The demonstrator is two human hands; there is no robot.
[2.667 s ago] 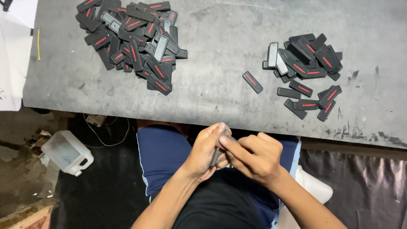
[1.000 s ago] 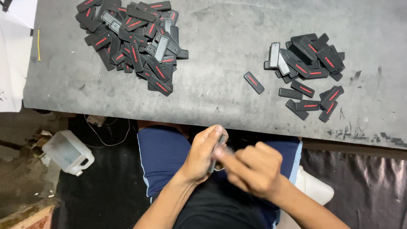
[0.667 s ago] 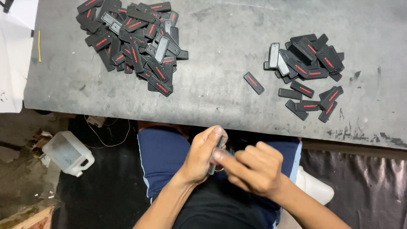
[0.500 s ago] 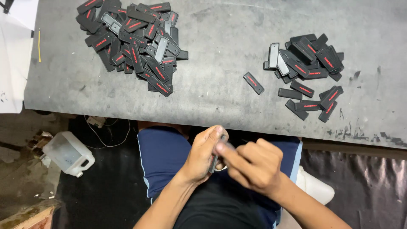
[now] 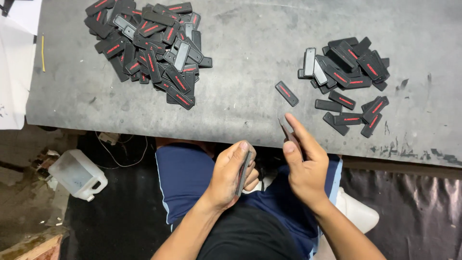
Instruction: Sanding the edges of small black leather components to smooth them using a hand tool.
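Observation:
My left hand (image 5: pixel 231 174) grips a thin black rectangular tag (image 5: pixel 243 172) edge-on, just below the table's front edge. My right hand (image 5: pixel 305 163) is raised beside it, pinching a small dark flat piece (image 5: pixel 288 132) between thumb and forefinger, over the table edge. A large heap of black tags with red marks (image 5: pixel 149 48) lies at the table's far left. A smaller heap of the same tags (image 5: pixel 349 79) lies at the right, with one single tag (image 5: pixel 287 93) lying apart near my right hand.
The grey worktable (image 5: pixel 245 72) spans the view. A translucent plastic jug (image 5: pixel 77 174) stands on the floor at the left, near loose wires (image 5: pixel 120 149). White paper (image 5: pixel 14 62) lies at the far left. A white object (image 5: pixel 358 214) sits by my right thigh.
My hands were pressed together at my lap; now they have come apart. The right hand has lifted up and right to the table edge with a small piece, the left keeps the tag.

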